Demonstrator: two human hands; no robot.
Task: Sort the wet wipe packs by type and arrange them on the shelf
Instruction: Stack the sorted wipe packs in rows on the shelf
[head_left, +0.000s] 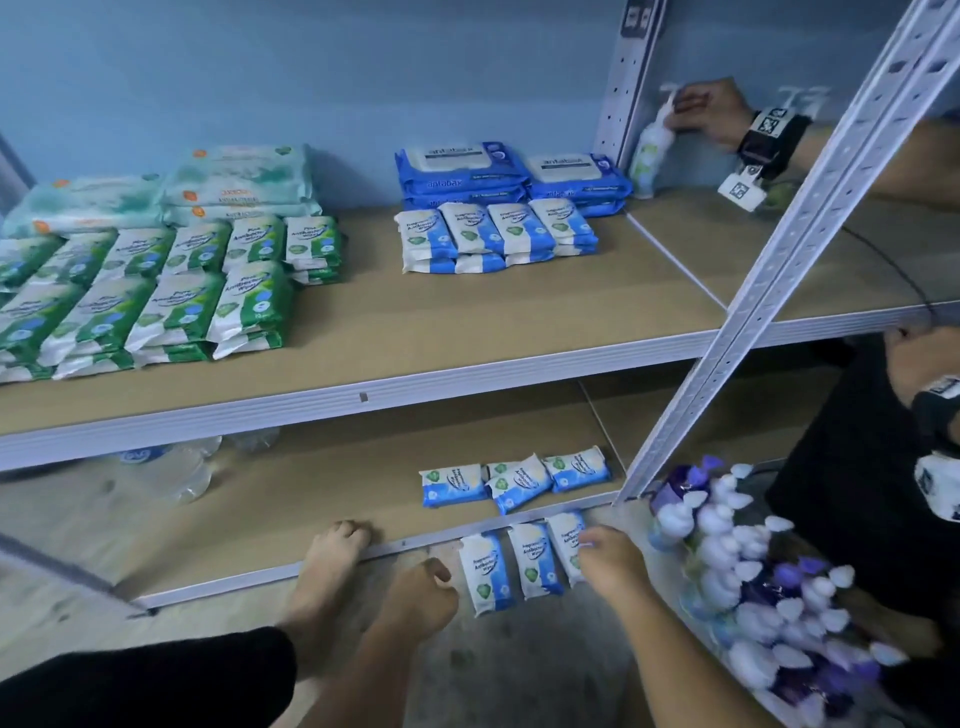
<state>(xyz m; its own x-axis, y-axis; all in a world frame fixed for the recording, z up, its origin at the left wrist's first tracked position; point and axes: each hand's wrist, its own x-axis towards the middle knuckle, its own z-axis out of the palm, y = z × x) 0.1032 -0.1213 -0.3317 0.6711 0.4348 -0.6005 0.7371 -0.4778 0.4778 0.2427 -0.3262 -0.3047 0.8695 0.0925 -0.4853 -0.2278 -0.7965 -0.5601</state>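
Three blue-white wipe packs (535, 564) are seen on the floor (519, 670) by the shelf (311, 493); the rightmost pack (567, 543) is touched by the right hand (615, 566), grip unclear; the left hand (415, 592) is fisted, empty.

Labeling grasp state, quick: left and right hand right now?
Left hand: closed, fingers curled, empty.
Right hand: on rightmost blue wipe pack; grip cannot be told.

This looks like a storeroom or shop stockroom: slotted white metal shelving (779, 260) with bare board shelves (519, 322) stands against a plain blue wall (311, 67). It carries many identical green wipe packs (171, 296) and blue wipe packs (462, 171) stacked in rows, with pump bottles (753, 571) massed alongside.
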